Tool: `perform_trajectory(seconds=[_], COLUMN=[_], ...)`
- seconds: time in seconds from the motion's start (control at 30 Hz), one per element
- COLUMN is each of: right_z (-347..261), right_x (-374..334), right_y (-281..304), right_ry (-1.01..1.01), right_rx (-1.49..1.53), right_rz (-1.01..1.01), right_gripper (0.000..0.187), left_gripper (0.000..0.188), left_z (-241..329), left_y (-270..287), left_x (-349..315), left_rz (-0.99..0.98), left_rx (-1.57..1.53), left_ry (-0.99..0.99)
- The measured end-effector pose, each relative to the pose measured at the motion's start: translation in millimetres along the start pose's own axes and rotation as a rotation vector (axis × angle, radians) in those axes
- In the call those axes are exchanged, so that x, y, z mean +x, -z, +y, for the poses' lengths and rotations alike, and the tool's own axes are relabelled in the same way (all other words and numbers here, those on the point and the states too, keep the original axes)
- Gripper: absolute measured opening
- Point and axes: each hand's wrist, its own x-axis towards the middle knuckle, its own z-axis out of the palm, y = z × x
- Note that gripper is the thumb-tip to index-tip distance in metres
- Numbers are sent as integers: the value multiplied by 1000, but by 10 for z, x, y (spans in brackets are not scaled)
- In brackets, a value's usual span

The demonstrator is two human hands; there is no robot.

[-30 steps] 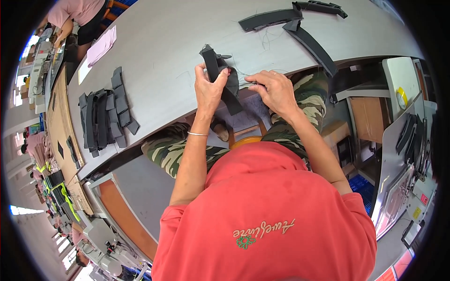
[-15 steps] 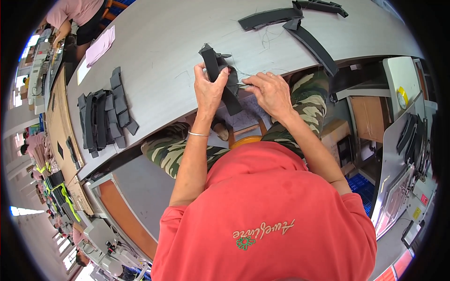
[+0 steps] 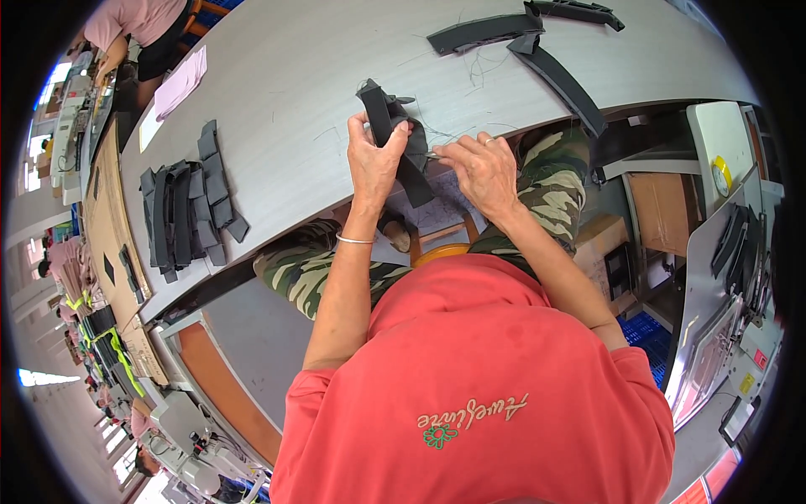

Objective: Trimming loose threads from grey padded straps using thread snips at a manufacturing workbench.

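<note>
Left fingers (image 3: 357, 128) clamp the black strip (image 3: 381, 116) between them; right fingers (image 3: 456, 154) pinch a thin object (image 3: 432, 154) alongside.

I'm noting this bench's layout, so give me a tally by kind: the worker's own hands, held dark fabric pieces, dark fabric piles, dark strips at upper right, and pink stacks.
Left hand and right hand: 2
Held dark fabric piece: 1
Dark fabric pile: 1
Dark strips at upper right: 3, perhaps joined
Pink stack: 1
Total: 8
</note>
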Motion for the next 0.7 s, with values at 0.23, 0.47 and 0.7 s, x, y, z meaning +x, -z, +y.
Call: perform_trajectory(seconds=[0.23,0.47,0.7], right_z=[-24,-50,-39], right_x=[62,107,203], right_y=[39,156,74], right_ry=[-194,-245,-5], right_rx=[178,326,87], right_rz=[-75,-156,-147], right_gripper=[15,16,17], left_gripper=[35,33,30], left_z=[32,-21,41], left_y=[0,41,78], left_x=[-3,3,-21], left_rz=[-19,-48,-131], left_rx=[-11,-89,-192], left_ry=[14,2,48])
